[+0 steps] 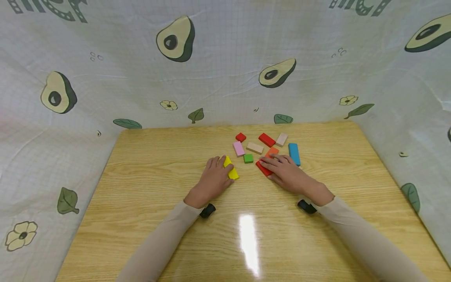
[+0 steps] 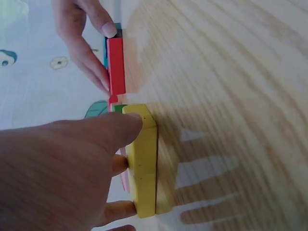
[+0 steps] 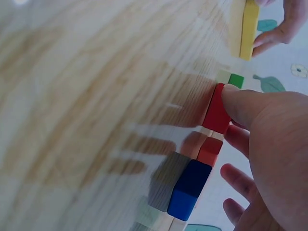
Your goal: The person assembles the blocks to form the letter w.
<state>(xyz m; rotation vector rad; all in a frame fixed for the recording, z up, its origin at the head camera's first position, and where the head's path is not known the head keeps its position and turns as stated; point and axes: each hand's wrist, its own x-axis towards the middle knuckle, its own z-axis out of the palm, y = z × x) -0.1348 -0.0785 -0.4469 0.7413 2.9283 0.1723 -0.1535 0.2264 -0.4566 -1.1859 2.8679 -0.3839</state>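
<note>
My left hand [image 1: 214,178] holds a yellow block [image 1: 231,168] lying on the table, with the thumb at its near end and fingertips along its far side. In the left wrist view that thumb presses the end of the yellow block [image 2: 144,168]. My right hand [image 1: 287,172] pinches a red block [image 1: 263,168] on the tabletop between thumb and fingers. An orange block [image 1: 272,151] lies just beyond it, partly behind the fingers. The right wrist view shows the thumb against the red block [image 3: 216,108], with a blue block [image 3: 190,187] nearby.
Between and beyond the hands lie a green block [image 1: 248,158], a pink block [image 1: 239,149], a tan block [image 1: 255,147], a small red block [image 1: 240,137], a long red block [image 1: 266,140] and a pale block [image 1: 282,139]. A patterned cloth [image 1: 225,78] rises behind the wooden table [image 1: 148,176].
</note>
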